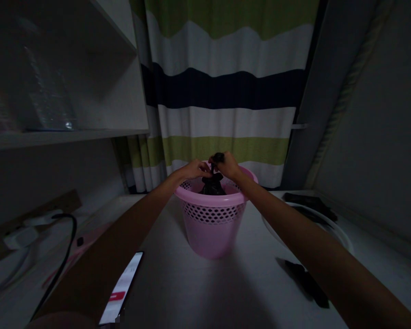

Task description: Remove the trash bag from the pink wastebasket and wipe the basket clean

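A pink plastic basket (212,237) with a perforated band below its rim stands upright on the white tabletop. Inside it is a black plastic bag (212,186), its neck gathered and twisted upward above the bag's body. My right hand (229,165) is closed around the bunched top of the bag at the basket's far right. From the left, my left hand (196,170) reaches over the rim, with fingers bent and pinching at the bag's neck. The lower part of the bag is hidden by the basket wall.
A lit phone (123,288) lies at the front left. On the right are a round white-rimmed container (344,237) and a folded black strip (308,283). A shelf (99,135) juts out at left above plugs (22,237) and a black cable (73,228). A striped curtain (229,91) hangs behind.
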A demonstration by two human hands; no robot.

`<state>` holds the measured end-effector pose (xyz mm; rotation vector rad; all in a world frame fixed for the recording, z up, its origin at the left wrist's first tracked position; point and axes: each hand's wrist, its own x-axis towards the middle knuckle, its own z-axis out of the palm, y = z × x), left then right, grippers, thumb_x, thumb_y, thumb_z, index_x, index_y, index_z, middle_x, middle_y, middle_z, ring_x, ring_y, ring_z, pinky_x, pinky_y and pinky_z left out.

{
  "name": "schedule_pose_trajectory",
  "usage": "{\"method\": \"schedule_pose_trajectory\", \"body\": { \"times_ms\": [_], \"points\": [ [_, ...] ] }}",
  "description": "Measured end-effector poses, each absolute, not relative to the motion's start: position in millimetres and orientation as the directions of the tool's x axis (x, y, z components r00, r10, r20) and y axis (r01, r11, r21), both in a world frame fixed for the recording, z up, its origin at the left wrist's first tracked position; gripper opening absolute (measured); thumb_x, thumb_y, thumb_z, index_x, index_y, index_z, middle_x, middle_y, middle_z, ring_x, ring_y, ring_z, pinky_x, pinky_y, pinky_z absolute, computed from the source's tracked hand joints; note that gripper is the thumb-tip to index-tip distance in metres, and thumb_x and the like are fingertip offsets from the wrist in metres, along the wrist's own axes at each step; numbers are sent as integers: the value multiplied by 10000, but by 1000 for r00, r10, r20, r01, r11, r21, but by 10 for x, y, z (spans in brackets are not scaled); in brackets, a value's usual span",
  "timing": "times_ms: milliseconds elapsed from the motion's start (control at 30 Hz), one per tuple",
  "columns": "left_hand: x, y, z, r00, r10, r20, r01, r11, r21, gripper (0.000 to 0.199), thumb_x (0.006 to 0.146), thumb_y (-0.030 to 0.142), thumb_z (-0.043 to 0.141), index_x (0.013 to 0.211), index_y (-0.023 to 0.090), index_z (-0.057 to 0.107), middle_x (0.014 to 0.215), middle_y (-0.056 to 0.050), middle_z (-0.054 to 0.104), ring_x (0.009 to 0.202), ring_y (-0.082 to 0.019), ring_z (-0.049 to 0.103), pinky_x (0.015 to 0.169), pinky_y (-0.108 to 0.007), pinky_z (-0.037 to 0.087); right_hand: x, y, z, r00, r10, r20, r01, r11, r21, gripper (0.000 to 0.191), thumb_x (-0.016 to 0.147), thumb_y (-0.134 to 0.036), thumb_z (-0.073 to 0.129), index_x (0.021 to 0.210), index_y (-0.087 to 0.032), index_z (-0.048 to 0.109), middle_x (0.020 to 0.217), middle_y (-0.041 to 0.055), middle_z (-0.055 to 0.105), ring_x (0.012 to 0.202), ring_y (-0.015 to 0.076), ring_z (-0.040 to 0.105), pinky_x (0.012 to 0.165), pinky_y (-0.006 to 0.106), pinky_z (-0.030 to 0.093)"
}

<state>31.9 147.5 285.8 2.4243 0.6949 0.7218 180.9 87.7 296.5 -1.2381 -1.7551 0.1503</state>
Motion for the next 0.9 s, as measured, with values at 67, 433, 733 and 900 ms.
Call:
{"method": "schedule_pose_trajectory", "body": {
  "times_ms": [67,433,733,900],
  "points": [
    [322,1449,2861,734,589,337,334,-746,576,73,633,198,671,666,133,669,683,-16,637,676,-123,549,707,-266,406,1807,883,2960,-49,781,622,693,476,-542,177,691,-45,491,701,-83,663,543,28,613,490,98,523,483,193,369],
    [318,1425,2870,726,570,385,245,-737,631,270,693,237,652,939,127,679,875,-56,679,820,-146,580,797,-284,403,1859,965,2958,43,753,656,580,516,-630,158,732,-77,501,669,-109,643,530,12,597,517,103,543,493,188,395],
    [339,1413,2867,719,584,376,275,-737,618,171,621,191,710,779,134,681,749,-11,652,742,-129,556,774,-283,395,1816,881,2968,32,781,624,659,453,-600,205,697,-24,475,723,-75,672,634,77,670,547,130,583,500,205,404],
    [356,1399,2885,708,609,356,307,-721,622,121,612,169,705,721,131,666,683,6,626,675,-115,535,711,-270,393,1804,862,2964,18,735,678,684,485,-545,203,687,-18,487,714,-92,673,685,89,692,584,145,606,509,209,409]
  ]
}}
